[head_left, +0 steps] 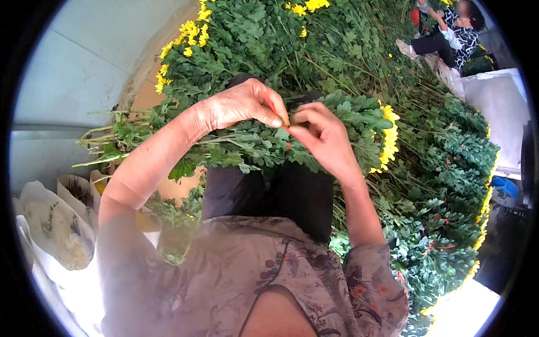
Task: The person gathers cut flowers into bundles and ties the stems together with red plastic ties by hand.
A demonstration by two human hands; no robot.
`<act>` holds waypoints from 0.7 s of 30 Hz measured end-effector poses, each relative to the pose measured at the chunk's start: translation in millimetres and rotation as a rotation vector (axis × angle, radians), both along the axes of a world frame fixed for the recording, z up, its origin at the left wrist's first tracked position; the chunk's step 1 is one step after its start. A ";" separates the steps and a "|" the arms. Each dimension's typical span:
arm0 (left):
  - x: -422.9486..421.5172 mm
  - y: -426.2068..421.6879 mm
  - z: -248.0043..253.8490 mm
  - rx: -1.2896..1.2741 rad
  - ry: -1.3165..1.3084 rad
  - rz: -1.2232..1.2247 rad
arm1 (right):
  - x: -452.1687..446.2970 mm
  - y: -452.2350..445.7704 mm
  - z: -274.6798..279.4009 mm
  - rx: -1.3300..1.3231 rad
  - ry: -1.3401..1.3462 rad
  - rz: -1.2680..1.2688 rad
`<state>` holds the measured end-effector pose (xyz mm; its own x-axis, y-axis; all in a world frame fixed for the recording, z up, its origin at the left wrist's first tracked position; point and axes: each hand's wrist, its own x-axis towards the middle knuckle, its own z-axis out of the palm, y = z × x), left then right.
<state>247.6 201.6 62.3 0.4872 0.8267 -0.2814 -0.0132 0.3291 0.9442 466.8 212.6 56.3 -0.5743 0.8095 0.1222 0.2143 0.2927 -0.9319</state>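
Across the lap [233,191], a flower bunch [236,147] lay stems [101,160] left, blooms [389,140] right, beneath a red tie [286,128] pinched by left hand [244,106] and, nearer the blooms, right hand [327,140].

Bright; glare either side of the shirt [236,269], haze on its left sleeve [132,269]; fisheye-bent edges, black corners.

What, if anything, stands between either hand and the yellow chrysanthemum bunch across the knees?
Nothing visible does. The left hand and right hand meet directly over the yellow chrysanthemum bunch, pinching the red tie. Whether they touch the foliage is unclear from this angle.
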 end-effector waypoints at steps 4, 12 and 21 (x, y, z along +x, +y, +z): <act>2.1 0.2 -2.7 -0.021 -0.023 0.004 | -4.6 -5.3 7.6 0.024 -0.221 -0.031; 18.2 -4.0 -3.1 0.232 0.127 0.108 | -3.6 -5.4 4.5 0.132 -0.227 -0.016; 48.9 -34.4 -12.1 0.957 0.783 0.443 | -1.2 -7.5 6.8 0.146 -0.221 0.005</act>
